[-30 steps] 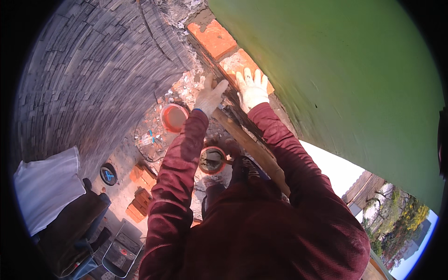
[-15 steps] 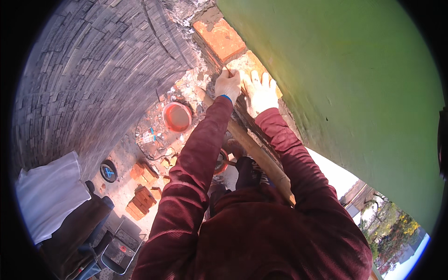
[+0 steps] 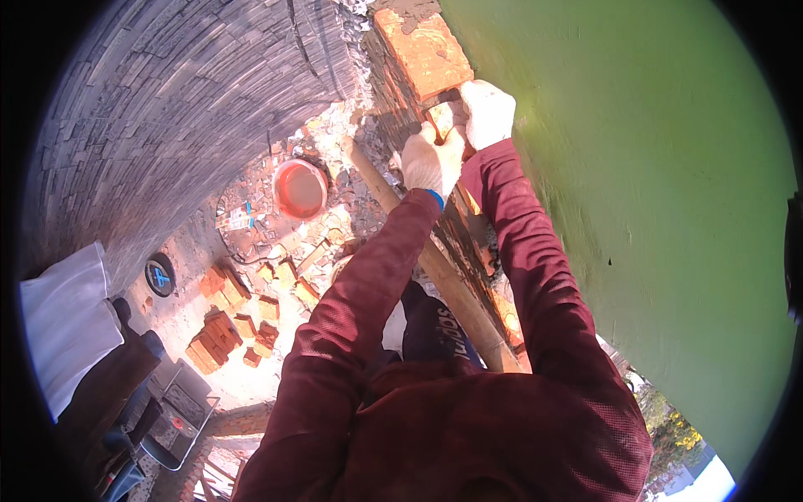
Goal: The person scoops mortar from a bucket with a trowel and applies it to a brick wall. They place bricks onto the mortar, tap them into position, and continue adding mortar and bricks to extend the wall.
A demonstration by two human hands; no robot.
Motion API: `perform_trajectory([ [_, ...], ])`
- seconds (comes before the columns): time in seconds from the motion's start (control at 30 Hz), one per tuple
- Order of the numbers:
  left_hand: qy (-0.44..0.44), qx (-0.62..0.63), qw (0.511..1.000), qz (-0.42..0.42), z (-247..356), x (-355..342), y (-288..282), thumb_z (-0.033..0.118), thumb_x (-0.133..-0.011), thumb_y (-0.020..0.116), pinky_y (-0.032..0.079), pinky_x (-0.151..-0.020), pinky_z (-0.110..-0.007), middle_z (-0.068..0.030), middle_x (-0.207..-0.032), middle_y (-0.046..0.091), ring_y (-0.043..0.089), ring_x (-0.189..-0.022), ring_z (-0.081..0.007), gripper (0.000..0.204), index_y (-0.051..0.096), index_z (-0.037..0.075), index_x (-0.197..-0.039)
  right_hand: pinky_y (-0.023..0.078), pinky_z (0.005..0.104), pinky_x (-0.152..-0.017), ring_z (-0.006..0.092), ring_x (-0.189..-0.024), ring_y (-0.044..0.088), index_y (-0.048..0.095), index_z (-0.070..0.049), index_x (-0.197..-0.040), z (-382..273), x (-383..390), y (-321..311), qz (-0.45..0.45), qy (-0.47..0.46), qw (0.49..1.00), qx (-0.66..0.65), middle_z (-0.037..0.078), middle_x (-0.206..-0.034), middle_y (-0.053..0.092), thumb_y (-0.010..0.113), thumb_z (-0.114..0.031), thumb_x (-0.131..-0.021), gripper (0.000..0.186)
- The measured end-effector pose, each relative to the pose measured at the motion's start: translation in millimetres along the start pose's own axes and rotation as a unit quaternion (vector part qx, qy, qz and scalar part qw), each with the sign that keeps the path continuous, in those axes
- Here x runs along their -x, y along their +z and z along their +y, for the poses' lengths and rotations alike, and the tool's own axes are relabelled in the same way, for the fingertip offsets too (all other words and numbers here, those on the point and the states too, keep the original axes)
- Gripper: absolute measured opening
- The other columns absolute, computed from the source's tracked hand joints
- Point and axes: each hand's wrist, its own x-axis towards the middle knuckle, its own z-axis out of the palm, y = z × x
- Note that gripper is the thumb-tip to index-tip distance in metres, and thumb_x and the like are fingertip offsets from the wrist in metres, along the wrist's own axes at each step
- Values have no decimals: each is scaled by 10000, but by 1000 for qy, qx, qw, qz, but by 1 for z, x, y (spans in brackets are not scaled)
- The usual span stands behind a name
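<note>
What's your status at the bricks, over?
Left hand, right hand: both at pale brick, grip unclear. Brick partly hidden. Orange brick directly beyond; wooden pole passes beneath left sleeve.

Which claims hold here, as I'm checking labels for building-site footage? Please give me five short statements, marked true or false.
1. The left hand and right hand are close together. True.
2. The blue band is at the right wrist. False: the blue band is at the left wrist.
3. Just beyond the hands, an orange brick lies beside the green wall. True.
4. The reddish bucket stands right of the wooden pole. False: the reddish bucket is left of it.
5. The white cloth is at the picture's right side. False: the white cloth is at the left.
</note>
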Motion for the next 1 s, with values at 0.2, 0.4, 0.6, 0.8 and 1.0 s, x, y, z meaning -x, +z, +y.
perform_trajectory([
  [0.2, 25, -87, 996, 2, -21, -15, -11, 464, -876, 686, 540, -752, -479, -267, -810, 704, 705, -841, -439, 505, 716, -31, -972, 389, 282, -522, 102, -582, 435, 509, -67, -689, -31, -34, -23, 30, 335, 795, -505, 23, -658, 464, 590, -73, -924, 249],
  [0.4, 28, -129, 991, -13, -5, -18, -15, 495, -863, 680, 536, -769, -487, -257, -850, 715, 707, -869, -429, 518, 730, -15, -936, 403, 309, -531, 119, -593, 460, 502, -47, -704, 21, -4, 24, 1, 142, 961, -238, 0, -644, 460, 598, -73, -931, 247],
  [0.6, 43, -141, 989, -6, -14, -16, -11, 544, -869, 669, 542, -814, -492, -264, -890, 721, 702, -906, -449, 571, 725, -10, -997, 429, 332, -531, 156, -608, 490, 497, -7, -747, 5, -19, 5, 84, 114, 956, -258, 52, -696, 499, 628, -21, -858, 172],
  [0.8, 22, -105, 994, -29, -21, -12, -8, 483, -879, 696, 548, -823, -489, -274, -880, 722, 707, -918, -445, 560, 706, -48, -1057, 398, 276, -537, 109, -607, 440, 484, -77, -672, 2, -9, 6, 17, 158, 954, -252, -8, -659, 430, 605, -44, -891, 251],
  [1.0, 74, -85, 993, -21, -23, -2, -6, 287, -897, 726, 552, -765, -470, -294, -924, 720, 714, -880, -428, 404, 689, -73, -1077, 480, 373, -610, 316, -644, 564, 502, -58, -741, 6, 2, 8, -8, 2, 1000, 2, 129, -675, 501, 642, -19, -789, 153],
])
